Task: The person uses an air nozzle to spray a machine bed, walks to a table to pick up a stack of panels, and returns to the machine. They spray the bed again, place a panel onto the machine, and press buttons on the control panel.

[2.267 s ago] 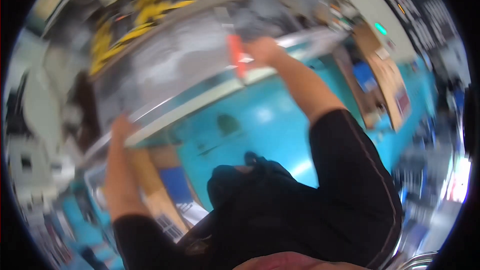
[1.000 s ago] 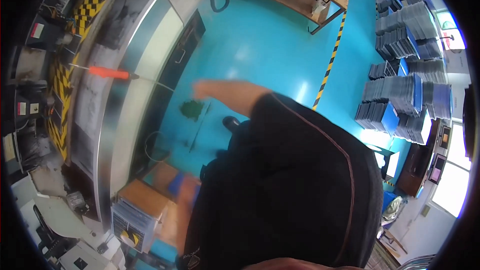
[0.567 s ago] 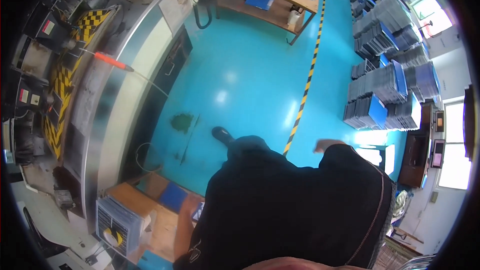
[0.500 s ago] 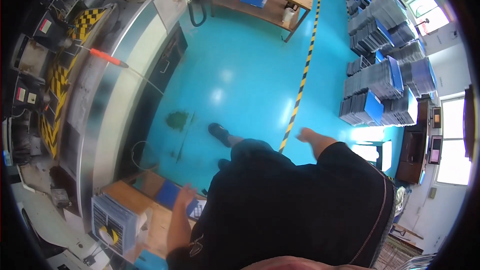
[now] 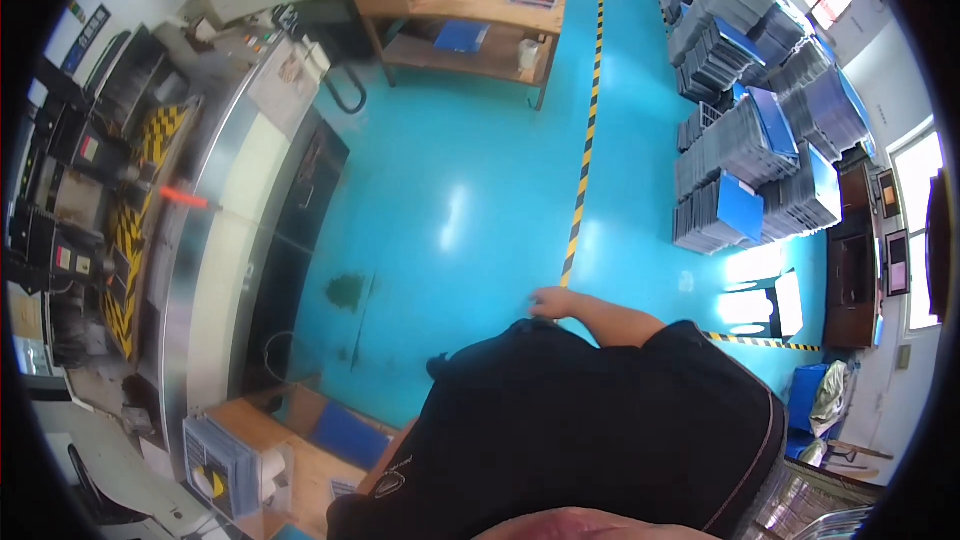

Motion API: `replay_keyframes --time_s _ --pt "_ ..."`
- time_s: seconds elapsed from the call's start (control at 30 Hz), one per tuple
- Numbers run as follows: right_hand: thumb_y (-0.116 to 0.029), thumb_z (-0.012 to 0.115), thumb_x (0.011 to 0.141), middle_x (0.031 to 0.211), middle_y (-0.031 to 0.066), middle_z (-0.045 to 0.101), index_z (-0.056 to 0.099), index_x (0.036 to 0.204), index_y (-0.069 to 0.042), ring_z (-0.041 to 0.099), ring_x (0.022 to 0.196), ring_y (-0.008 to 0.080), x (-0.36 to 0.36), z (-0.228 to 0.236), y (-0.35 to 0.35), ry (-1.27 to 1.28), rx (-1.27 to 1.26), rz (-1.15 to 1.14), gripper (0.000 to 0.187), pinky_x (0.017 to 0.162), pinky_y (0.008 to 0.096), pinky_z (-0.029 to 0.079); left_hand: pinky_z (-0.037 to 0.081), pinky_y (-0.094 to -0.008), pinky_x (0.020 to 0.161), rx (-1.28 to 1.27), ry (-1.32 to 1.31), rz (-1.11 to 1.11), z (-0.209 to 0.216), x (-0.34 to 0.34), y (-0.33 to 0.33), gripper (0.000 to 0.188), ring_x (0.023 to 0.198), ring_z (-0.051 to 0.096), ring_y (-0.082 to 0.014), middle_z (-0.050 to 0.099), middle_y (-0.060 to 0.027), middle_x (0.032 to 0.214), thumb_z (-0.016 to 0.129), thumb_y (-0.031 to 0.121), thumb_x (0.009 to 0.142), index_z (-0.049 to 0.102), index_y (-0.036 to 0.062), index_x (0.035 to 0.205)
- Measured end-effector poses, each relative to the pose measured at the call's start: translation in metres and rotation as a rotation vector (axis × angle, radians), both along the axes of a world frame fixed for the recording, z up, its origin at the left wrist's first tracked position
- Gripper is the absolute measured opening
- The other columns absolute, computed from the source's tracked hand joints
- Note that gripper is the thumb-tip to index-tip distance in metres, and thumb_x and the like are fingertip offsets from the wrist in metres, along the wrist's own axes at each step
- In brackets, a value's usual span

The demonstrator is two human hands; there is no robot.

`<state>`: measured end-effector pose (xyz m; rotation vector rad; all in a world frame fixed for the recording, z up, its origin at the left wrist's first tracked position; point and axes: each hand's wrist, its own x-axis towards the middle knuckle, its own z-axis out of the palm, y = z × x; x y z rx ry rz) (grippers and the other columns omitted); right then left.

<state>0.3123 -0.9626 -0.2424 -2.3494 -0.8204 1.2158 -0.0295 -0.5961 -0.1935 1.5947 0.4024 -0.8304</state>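
Step (judged): a change of stance on the glossy turquoise floor (image 5: pixel 470 130), w/ no item seen in the R hand (image 5: pixel 548 302). R hand is low in front of the black-clothed body, near the black-and-yellow striped floor tape (image 5: pixel 583 175); too small to tell whether its fingers are spread or pressed together. L hand is hidden; finger state can't be told. L forearm (image 5: pixel 397 443) shows just beside the flat blue rectangular panel (image 5: pixel 347 435) at the pale wooden desk (image 5: pixel 312 480). Tool pos.: the bright-orange rod-handled tool (image 5: pixel 184 198) lies at the silver metal machine rim (image 5: pixel 182 285), well apart from R hand.

Procedure: tuck L forearm in, so as not to catch the desk. Chk footing — avoid the dark green stain (image 5: pixel 345 291), poss. slippery. Give the tool clearance — a knock could drop it.
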Motion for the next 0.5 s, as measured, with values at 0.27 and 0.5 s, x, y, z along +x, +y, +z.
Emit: replay_keyframes --time_s 0.27,0.5 --pt "-0.041 0.06 0.085 0.12 0.0277 0.065 0.066 0.114 0.005 0.061 0.115 0.0427 0.0 -0.02 -0.427 -0.072 -0.659 -1.065 0.054 0.099 0.0455 0.05 0.05 -0.0409 0.088 0.291 -0.057 -0.132 -0.065 0.158 -0.077 0.05 0.11 0.061 -0.0253 0.065 -0.0124 0.12 0.064 0.042 0.093 0.059 0.0087 0.13" --pt "-0.041 0.061 0.086 0.072 0.0122 0.071 0.07 0.072 -0.003 0.07 0.062 0.027 -0.016 -0.055 -0.42 0.24 -0.552 -1.144 0.042 0.066 0.0402 0.058 0.051 -0.0386 0.071 0.255 0.114 0.246 -0.063 0.327 -0.08 0.053 0.091 0.063 -0.022 0.067 -0.0079 0.104 0.067 0.045 0.089 0.061 0.0097 0.128"
